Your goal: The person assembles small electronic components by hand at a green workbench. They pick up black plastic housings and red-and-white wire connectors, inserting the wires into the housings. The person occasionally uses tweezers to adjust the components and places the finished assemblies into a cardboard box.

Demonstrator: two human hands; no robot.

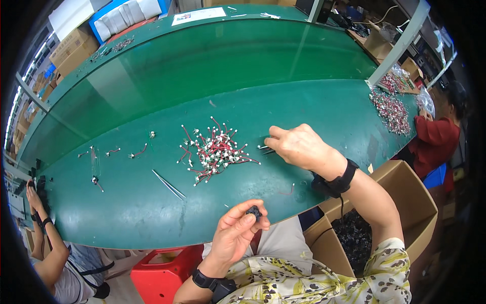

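My left hand point(235, 230) is closed, pinching a small black plastic part point(254, 213) between thumb and fingers just above the table's near edge. Farther forward, my right hand point(298, 146) is closed around tweezers point(262, 147), of which only the thin tips show past the fingers, pointing left. Those tips are just right of a pile of small white connectors with red wires point(217, 152). A second pair of tweezers point(168, 184) lies on the green tabletop left of the pile. One loose red wire point(287, 190) rests between my hands.
An open cardboard box point(412, 202) at my right holds many black parts point(352, 243). Several wired pieces point(137, 152) lie scattered left. A larger wire heap point(390, 109) lies far right, near a person in red point(438, 134). Another person's hands point(34, 200) are at the left edge. A red stool point(164, 276) stands below.
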